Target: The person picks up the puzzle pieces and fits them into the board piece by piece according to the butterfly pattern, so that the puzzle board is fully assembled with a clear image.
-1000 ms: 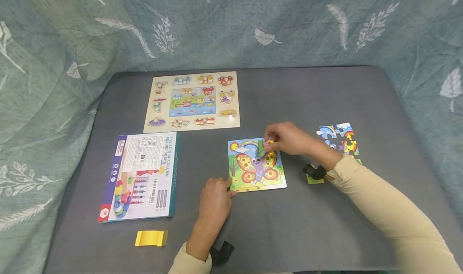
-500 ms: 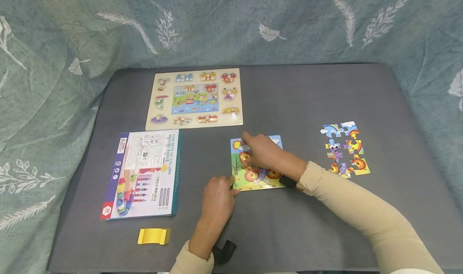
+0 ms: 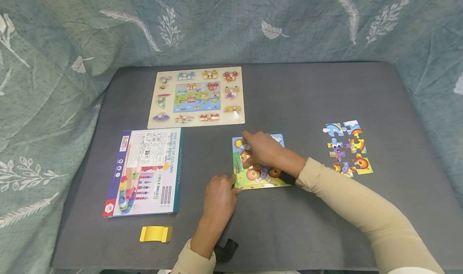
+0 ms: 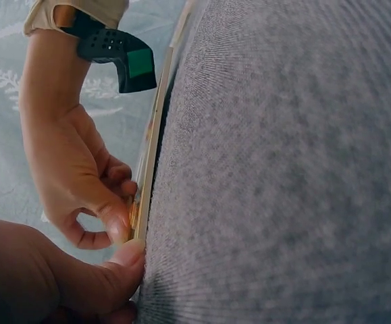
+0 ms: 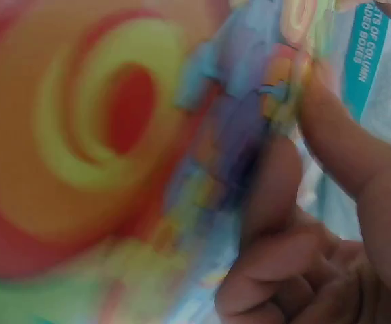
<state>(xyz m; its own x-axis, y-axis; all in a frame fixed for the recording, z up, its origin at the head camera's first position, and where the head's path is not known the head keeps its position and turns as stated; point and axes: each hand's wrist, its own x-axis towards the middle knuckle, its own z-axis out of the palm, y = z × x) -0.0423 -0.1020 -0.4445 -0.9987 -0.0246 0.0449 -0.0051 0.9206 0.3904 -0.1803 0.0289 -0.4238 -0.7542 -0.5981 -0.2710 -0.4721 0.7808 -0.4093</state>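
Note:
A square butterfly jigsaw board (image 3: 249, 183) lies mid-table. My left hand (image 3: 218, 199) grips its lower-left corner, with the thumb on the edge of the board, as the left wrist view shows. My right hand (image 3: 265, 149) is over the board's upper left, its thumb and finger pinching a small jigsaw piece (image 4: 134, 214) close against the surface. In the right wrist view the board's butterfly picture is large and blurred beside the curled fingers, and the piece's own picture is not readable. The hand covers much of the board's upper middle.
Loose jigsaw pieces (image 3: 363, 164) lie grouped to the right. A knobbed wooden vehicle puzzle (image 3: 197, 123) sits at the back left, a beaded-boxes carton (image 3: 146, 149) in front of it, and a yellow arch block (image 3: 156, 234) near the front edge. A leaf-patterned cloth (image 3: 224, 25) hangs behind.
My right hand has moved left from the upper-right corner of the board to its upper-left part, keeping a piece in its fingers. The left hand stays at the lower-left corner.

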